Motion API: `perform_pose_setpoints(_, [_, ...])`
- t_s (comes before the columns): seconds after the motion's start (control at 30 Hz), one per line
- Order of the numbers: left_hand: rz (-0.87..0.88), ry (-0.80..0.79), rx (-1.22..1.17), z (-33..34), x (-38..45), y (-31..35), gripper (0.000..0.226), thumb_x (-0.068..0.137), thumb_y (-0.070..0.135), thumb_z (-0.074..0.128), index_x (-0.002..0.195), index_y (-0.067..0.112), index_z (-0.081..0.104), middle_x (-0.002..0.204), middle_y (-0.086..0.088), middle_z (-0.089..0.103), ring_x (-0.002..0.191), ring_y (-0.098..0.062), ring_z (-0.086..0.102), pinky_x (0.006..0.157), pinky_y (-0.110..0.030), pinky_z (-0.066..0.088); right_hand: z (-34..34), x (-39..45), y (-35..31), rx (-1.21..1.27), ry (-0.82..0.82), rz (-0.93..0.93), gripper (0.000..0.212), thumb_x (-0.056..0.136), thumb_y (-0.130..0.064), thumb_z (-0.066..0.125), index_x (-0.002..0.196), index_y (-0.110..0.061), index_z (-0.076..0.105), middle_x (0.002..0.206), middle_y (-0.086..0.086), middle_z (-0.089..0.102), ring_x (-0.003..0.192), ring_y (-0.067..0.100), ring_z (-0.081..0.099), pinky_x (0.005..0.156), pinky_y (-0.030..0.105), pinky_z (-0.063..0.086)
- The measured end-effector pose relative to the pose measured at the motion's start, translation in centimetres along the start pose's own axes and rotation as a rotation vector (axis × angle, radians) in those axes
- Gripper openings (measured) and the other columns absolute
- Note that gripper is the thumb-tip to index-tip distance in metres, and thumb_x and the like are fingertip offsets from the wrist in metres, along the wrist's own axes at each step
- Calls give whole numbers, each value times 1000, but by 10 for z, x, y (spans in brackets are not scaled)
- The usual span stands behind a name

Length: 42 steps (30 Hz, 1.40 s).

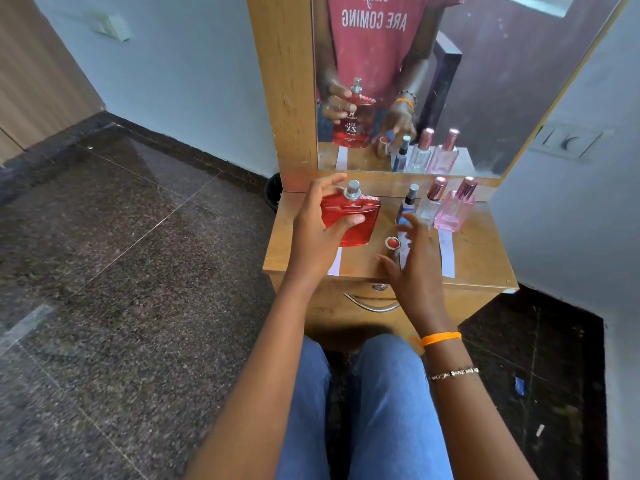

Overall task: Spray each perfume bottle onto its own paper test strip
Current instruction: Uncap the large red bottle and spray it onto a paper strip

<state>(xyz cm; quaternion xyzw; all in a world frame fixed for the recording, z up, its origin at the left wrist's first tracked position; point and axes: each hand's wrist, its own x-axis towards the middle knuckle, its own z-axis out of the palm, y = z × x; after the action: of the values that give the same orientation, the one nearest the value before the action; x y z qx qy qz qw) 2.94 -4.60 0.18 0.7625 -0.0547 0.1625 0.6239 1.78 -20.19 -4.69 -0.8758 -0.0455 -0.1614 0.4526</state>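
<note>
Already the left hand (317,225) grips the red perfume bottle (351,220), thumb curled across its near face and fingers wrapped behind, lifting it above the back left of the wooden dresser top (481,258). Its silver spray nozzle (352,189) is bare; the red-lined cap (392,243) lies on the wood just beside the right hand (414,268), whose fingers are spread and hold nothing, hovering over the middle strips.

Judging by its look, the bottle is thick glass, flat and broad, so fairly heavy for its size, rigid, smooth and likely slippery; a drop onto the wood or the stone floor (138,254) could crack it. The flat faces give the surest hold, as taken now, leaving a fingertip free for the nozzle. It appears nearly full of red liquid, though tinted glass makes the level hard to judge.

Three more bottles stand upright along the mirror (485,81): a slim dark blue bottle (408,204), a clear bottle (429,209) and a pink bottle (453,211), the last two with rose-coloured caps on. The pink one looks mostly full; the others' levels I cannot tell.

White paper strips lie flat in front: a left strip (335,261) below the red bottle, a right strip (446,252) before the pink one, others partly hidden by the right hand
</note>
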Motion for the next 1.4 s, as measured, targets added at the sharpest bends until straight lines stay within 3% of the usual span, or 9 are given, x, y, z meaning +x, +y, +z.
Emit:
perform_pose_setpoints(0.07, [-23, -9, 7, -5, 0, 2, 55, 77, 19, 74, 124, 29, 47, 110, 17, 56, 104, 6, 54, 88, -17, 46, -6, -2, -9, 15, 86, -81, 64, 81, -10, 72, 136, -8, 39, 129, 11, 53, 119, 27, 49, 100, 35, 41])
perform_pose_setpoints(0.2, [-93, -113, -103, -10, 1, 10, 70, 73, 14, 77, 128, 32, 38, 113, -2, 61, 107, -13, 60, 94, -32, 48, -15, 1, -33, 209, 2, -215, 66, 83, -17, 71, 137, -18, 35, 135, 6, 49, 121, 7, 48, 94, 6, 36])
perform_pose_setpoints(0.3, [-138, -257, -206, -9, 0, 16, 81, 73, 9, 77, 132, 36, 28, 106, -2, 66, 100, -12, 64, 94, -32, 49, -19, 7, -46, 269, -138, -236, 68, 83, -13, 72, 138, -23, 33, 133, -5, 48, 119, -5, 48, 97, 15, 42])
perform_pose_setpoints(0.47, [-266, -399, -140, -7, 2, 15, 68, 83, 42, 60, 140, 33, 25, 115, 7, 61, 114, -7, 55, 99, -27, 41, -20, -2, -42, 249, -107, -203, 66, 81, -13, 72, 136, -25, 38, 124, -32, 47, 106, -7, 54, 89, 22, 50])
perform_pose_setpoints(0.67, [-386, 11, 285, 7, 10, -23, 27, 96, 30, 47, 117, 16, 58, 119, 1, 59, 112, -15, 54, 82, -23, 39, -26, -15, -26, 153, -70, -191, 71, 77, -13, 75, 134, -35, 38, 120, -51, 38, 100, -22, 47, 82, 2, 40])
perform_pose_setpoints(0.93, [-312, 80, 855, 28, 24, -48, 25, 89, 19, 60, 111, 6, 59, 122, -11, 53, 114, -33, 44, 87, -38, 39, -25, -24, -23, 163, -156, -140, 75, 75, -13, 77, 129, -46, 37, 115, -48, 44, 95, -16, 54, 80, 6, 45])
perform_pose_setpoints(1.13, [-347, 73, 704, 21, 20, -44, 22, 87, 10, 60, 107, 13, 51, 114, -8, 58, 107, -31, 49, 75, -36, 40, -25, -24, -21, 153, -171, -104, 74, 77, -13, 75, 132, -44, 36, 114, -49, 44, 97, -16, 54, 81, 3, 43])
perform_pose_setpoints(1.27, [-373, 75, 483, 10, 12, -33, 35, 81, 10, 70, 107, 15, 47, 78, 5, 60, 82, -19, 60, 63, -29, 43, -23, -25, -23, 199, -172, -61, 72, 82, -13, 70, 123, -60, 34, 115, -48, 44, 104, -10, 54, 84, 6, 43])
perform_pose_setpoints(1.4, [-318, 48, 368, -3, 3, -18, 24, 73, 16, 79, 82, 18, 57, 72, 11, 60, 76, -11, 61, 66, -29, 47, -22, -28, -24, 376, -194, -9, 61, 85, -14, 65, 126, -53, 42, 126, -34, 49, 114, -2, 54, 95, 19, 46])
